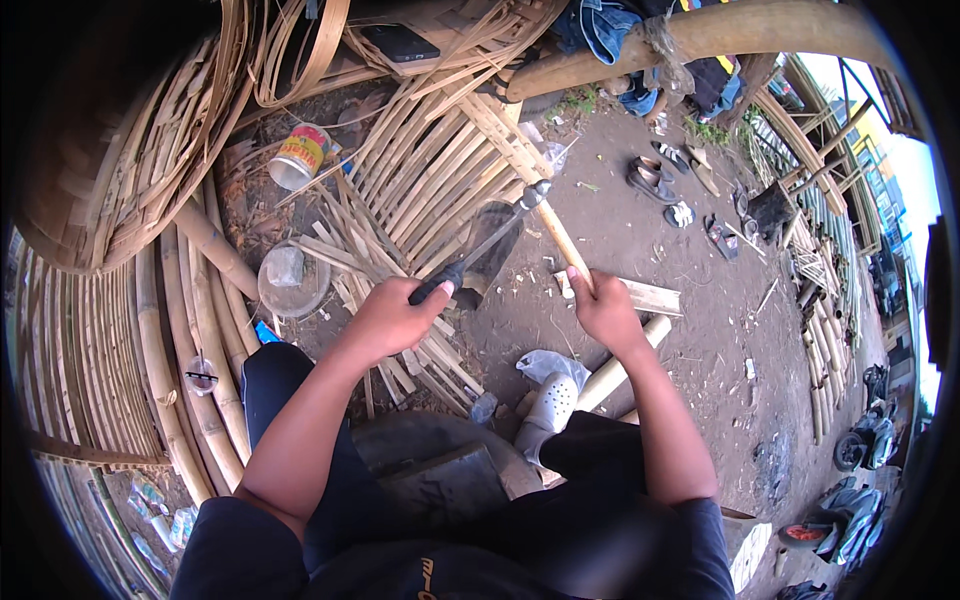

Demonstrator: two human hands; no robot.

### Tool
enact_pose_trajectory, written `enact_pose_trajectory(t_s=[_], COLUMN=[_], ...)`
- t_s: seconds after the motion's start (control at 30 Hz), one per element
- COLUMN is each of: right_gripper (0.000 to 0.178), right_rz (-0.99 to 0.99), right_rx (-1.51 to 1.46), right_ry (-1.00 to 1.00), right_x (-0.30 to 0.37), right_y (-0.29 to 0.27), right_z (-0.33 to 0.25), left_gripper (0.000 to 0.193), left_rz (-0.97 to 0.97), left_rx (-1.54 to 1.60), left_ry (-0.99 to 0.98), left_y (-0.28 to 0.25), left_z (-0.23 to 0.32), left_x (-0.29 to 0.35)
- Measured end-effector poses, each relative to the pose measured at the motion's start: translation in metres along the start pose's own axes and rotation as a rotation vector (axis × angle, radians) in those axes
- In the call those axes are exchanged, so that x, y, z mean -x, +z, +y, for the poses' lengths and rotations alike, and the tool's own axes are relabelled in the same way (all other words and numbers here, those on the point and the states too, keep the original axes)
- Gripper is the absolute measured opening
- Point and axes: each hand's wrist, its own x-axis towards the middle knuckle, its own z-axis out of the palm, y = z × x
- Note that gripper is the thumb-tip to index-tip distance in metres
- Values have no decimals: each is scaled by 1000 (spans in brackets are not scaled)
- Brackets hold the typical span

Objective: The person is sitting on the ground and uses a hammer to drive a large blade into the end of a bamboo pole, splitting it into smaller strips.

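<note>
Pale bamboo everywhere in the head view, the only one to hand. Left hand [395,318]: fingers wrapped round the black grip of what looks like a hammer [493,236], thumb along the grip. Its metal head lies at the bamboo strip [560,235], over the near end of the slatted panel [425,205]; whether metal meets bamboo I cannot tell. Right hand [606,312]: fingers clamped on the strip's near end, thumb laid lengthwise. The strip runs from there up and leftward along the panel's right edge, a slant across the middle.

On method, my judgement: hold the strip flat and unmoving before each tap, so it does not spring or twist. Land the head square on the strip; a glancing blow would likely split bamboo along its grain. Short, light taps from the wrist should serve better than a full swing. Right fingers are apart from the head, which is wise; I would not slide them closer.

Footing notes: loose split strips [345,250] lie left of the panel's near end; a white clog [553,403] on one foot stands beside a thick bamboo pole [622,365]. Swing path best kept away from that foot.
</note>
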Motion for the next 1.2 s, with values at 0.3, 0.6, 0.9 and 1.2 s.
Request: enact_pose_trajectory(t_s=[0.3, 0.6, 0.9, 1.2], right_gripper=[43, 41, 45, 42], right_rz=[577, 53, 75, 335], right_rx=[-448, 65, -9, -171], right_ry=[-156, 43, -4, -79], right_x=[-10, 5, 1, -13], right_y=[-72, 7, 5, -37], right_z=[-49, -1, -9, -41], left_gripper=[49, 48, 50, 51], left_rz=[41, 86, 129, 119], left_rx=[-98, -283, -182, -246], left_ry=[-20, 87, 16, -7], left_y=[-9, -5, -2, -7], left_z=[-5, -4, -16, -3], left_x=[4, 13, 4, 18])
